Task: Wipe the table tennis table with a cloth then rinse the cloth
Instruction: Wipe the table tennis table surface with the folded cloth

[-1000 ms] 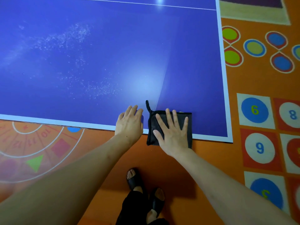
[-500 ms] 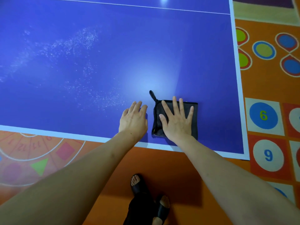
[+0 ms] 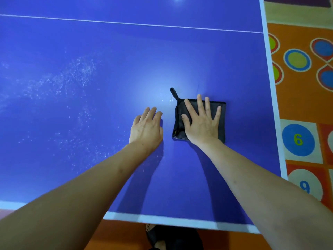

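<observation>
While the right hand (image 3: 202, 121) presses flat, fingers spread, on the folded dark cloth (image 3: 219, 107) to spread wiping pressure, no grip closes round it. Left hand (image 3: 146, 128), released, braces on the blue surface (image 3: 126, 51); white specks (image 3: 75, 76) lie toward 10 o'clock, likely still unwiped.

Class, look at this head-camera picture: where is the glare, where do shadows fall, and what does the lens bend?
Head view: soft glare on the table beside the cloth; a bright lamp spot at the top edge; arm shadows fall toward the near edge; the white line bows from the wide lens.
</observation>
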The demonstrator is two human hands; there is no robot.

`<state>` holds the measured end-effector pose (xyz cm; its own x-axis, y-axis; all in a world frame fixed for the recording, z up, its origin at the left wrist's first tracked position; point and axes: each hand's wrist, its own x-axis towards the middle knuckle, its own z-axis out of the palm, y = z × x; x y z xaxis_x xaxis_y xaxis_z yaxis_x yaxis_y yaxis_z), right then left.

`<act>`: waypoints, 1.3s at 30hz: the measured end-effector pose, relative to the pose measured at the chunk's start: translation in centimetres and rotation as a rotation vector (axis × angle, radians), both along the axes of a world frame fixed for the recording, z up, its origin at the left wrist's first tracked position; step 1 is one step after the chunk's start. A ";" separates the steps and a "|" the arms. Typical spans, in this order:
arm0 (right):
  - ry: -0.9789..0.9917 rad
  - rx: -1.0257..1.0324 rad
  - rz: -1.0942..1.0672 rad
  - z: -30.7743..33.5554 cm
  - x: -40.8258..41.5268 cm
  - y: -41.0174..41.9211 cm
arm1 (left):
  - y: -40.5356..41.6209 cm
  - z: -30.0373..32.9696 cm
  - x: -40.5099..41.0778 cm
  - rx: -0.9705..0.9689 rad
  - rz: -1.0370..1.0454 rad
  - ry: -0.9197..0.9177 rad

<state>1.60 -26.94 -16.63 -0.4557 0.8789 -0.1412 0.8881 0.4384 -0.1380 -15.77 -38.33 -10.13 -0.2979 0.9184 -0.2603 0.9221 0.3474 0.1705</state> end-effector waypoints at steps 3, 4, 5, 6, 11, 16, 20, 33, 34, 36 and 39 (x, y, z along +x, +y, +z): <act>0.029 0.009 -0.010 -0.1 -2.8 6.2 | 5.0 -0.5 -1.9 0.000 0.016 0.002; 0.037 0.010 -0.014 -0.1 -3.8 8.4 | 6.7 -0.6 -2.6 0.003 0.017 0.001; 0.043 0.012 -0.017 -0.1 -4.8 10.6 | 8.6 -0.7 -3.2 0.006 0.018 -0.003; 0.046 0.017 -0.015 -0.1 -5.8 12.6 | 10.5 -0.8 -3.9 0.010 0.022 -0.008; 0.070 0.023 0.010 0.1 -10.1 21.8 | 19.0 -1.3 -7.1 0.013 0.049 0.019; 0.056 0.004 0.012 0.4 -14.0 29.2 | 23.0 -1.9 -9.2 -0.068 0.058 0.100; 0.058 0.000 0.003 0.7 -15.9 32.2 | 22.9 -2.4 -9.2 -0.146 0.022 0.142; 0.063 -0.005 0.060 0.6 -14.6 24.1 | 18.9 -0.4 -9.5 -0.033 0.022 0.070; 0.064 -0.008 0.070 0.6 -14.4 22.4 | 17.3 -0.3 -9.3 -0.019 0.032 0.083; 0.060 -0.013 0.085 0.6 -13.9 18.7 | 13.8 -0.4 -8.9 -0.011 0.043 0.094; 0.045 -0.008 0.107 0.5 -12.7 12.2 | 8.0 -0.6 -8.2 -0.005 0.042 0.091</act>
